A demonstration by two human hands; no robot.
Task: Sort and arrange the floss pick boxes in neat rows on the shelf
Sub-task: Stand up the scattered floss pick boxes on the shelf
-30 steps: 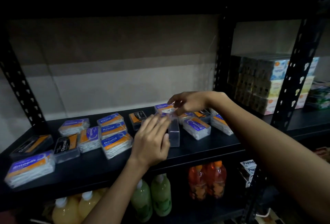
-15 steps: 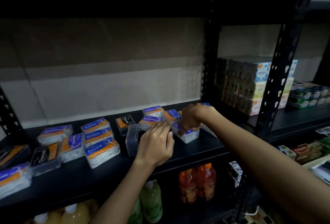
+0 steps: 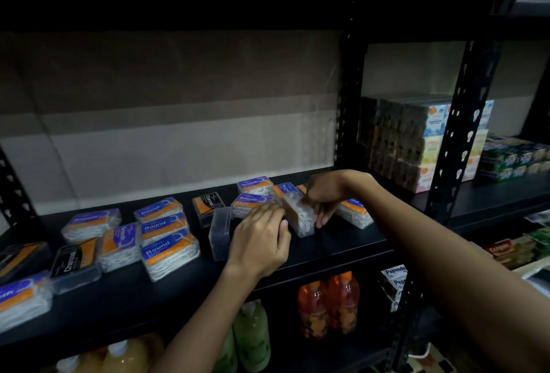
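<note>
Several floss pick boxes lie on the black shelf. Three "Round" boxes form a column at left, beside "Smooth" boxes and a dark "Charcoal" box. My left hand holds a dark clear box standing on its edge at mid shelf. Just right of it, my right hand pinches a white floss pick box, tipped up on its edge. Behind the hands lie two "Smooth" boxes, another "Charcoal" box, and a "Round" box under my right wrist.
A black upright post divides this bay from the right one, where stacked cartons stand. The wall runs close behind the shelf. Bottles fill the shelf below. More boxes lie at the far left.
My left hand has carried the dark clear box leftward along the shelf. My right hand has taken a white box from the cluster and tipped it up on its edge.
</note>
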